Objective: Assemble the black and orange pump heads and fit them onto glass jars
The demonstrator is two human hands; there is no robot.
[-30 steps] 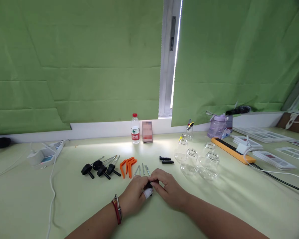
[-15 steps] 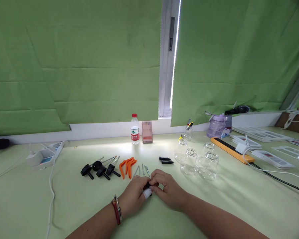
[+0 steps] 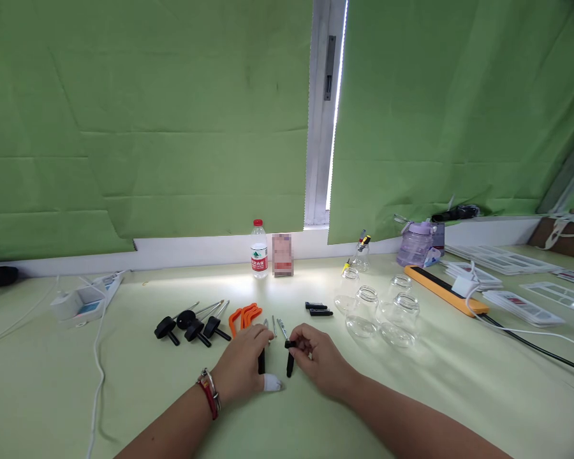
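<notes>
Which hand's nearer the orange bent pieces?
Left. The left hand is right at the near side of the orange bent pieces; the right hand is farther off, to their right and nearer the camera.

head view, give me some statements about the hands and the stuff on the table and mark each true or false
1. The right hand holds a black part. True.
2. The red-capped bottle lies on its side. False: the red-capped bottle stands upright.
3. The left hand has a white wrap on its thumb. True.
4. The orange pieces lie to the right of the clear jars. False: the orange pieces lie to the left of the clear jars.
5. The orange power strip is to the right of the clear jars. True.
</notes>
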